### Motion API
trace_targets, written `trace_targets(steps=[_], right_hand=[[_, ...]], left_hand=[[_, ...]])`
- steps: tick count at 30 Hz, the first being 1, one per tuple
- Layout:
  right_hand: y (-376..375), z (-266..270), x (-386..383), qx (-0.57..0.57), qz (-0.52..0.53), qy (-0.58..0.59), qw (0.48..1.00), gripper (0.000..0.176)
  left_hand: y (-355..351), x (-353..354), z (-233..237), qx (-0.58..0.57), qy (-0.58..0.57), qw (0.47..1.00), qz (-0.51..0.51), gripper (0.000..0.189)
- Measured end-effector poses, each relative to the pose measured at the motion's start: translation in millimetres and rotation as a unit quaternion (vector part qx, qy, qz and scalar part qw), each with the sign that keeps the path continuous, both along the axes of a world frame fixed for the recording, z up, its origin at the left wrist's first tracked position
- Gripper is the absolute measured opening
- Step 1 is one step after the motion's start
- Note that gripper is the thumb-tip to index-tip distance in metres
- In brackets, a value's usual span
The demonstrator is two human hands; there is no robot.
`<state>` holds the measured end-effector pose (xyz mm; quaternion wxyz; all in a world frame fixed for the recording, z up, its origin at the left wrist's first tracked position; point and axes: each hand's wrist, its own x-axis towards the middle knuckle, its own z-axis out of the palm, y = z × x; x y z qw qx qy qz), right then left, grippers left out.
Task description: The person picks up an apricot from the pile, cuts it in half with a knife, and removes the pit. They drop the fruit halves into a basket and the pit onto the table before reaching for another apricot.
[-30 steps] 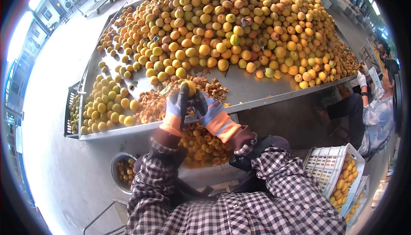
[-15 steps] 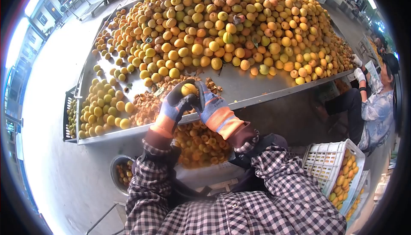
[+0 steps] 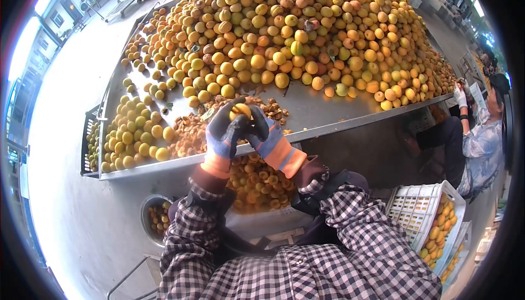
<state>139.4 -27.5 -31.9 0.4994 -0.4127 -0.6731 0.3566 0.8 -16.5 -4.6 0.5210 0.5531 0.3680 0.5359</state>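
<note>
Both hands are gloved and meet above the near edge of a metal table [image 3: 306,115]. My left hand [image 3: 223,133] is closed round a yellow-orange fruit [image 3: 240,111]. Against the fruit's right side, my right hand [image 3: 265,133] also has its fingers closed on it. The fruit now shows a dark line across it; whether this is a cut or a finger is unclear. Brown fruit scraps [image 3: 191,130] lie left of my hands. Beneath the hands, below the table edge, are many opened fruit pieces [image 3: 257,182].
A large fruit heap [image 3: 306,32] covers the table's far side, with greener fruit [image 3: 131,136] at left. A metal bowl [image 3: 146,229] stands lower left. White crates [image 3: 413,210] of fruit stand lower right. A co-worker [image 3: 481,141] sits at the right.
The fruit between my hands has turned and now shows a dark line. The table view has shifted slightly. At the right, the co-worker's hands have moved.
</note>
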Motion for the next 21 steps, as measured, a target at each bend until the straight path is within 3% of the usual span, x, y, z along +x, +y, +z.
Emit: trace_targets(steps=[1,3,8,10,14,15,16,17,18,19,21], right_hand=[[2.0,-5.2,0.7,0.000,-0.001,0.000,1.000,0.054],[9.4,-18.7,2.5,-0.033,0.037,0.120,0.992,0.047],[12.0,-4.7,12.4,-0.108,0.032,0.180,0.977,0.039],[10.0,-1.5,18.8,-0.214,0.055,0.235,0.947,0.044],[11.9,-16.5,23.1,-0.146,0.081,0.330,0.929,0.051],[11.6,-15.1,31.7,-0.110,0.100,0.239,0.960,0.054],[9.2,-1.6,37.4,-0.109,0.105,0.239,0.959,0.054],[5.4,16.2,43.0,-0.074,0.168,0.111,0.977,0.053],[0.2,34.8,48.7,-0.039,0.223,-0.019,0.974,0.051],[-4.2,55.5,54.1,-0.128,0.231,-0.077,0.961,0.041],[1.3,41.1,62.8,-0.122,0.228,-0.014,0.966,0.034]], left_hand=[[-1.0,-1.7,-2.3,-0.002,0.006,1.000,0.006,0.042],[0.1,-5.2,-4.5,-0.002,0.011,1.000,0.011,0.044],[-3.2,-2.2,24.4,-0.087,0.018,0.995,-0.054,0.060],[-2.3,-1.9,24.9,-0.100,0.028,0.993,-0.063,0.062],[2.9,-8.2,3.9,-0.172,-0.094,0.980,-0.030,0.055],[5.0,-12.0,-2.2,-0.141,-0.064,0.988,-0.011,0.052],[6.5,-14.4,-1.6,-0.109,-0.033,0.993,0.007,0.049],[9.4,-22.8,-4.4,0.040,0.154,0.987,0.000,0.044],[9.2,-23.5,1.1,0.040,0.153,0.987,0.001,0.044],[7.6,-22.6,10.7,0.002,0.121,0.992,-0.023,0.043],[3.1,-18.9,11.9,-0.096,0.012,0.993,-0.062,0.042]])
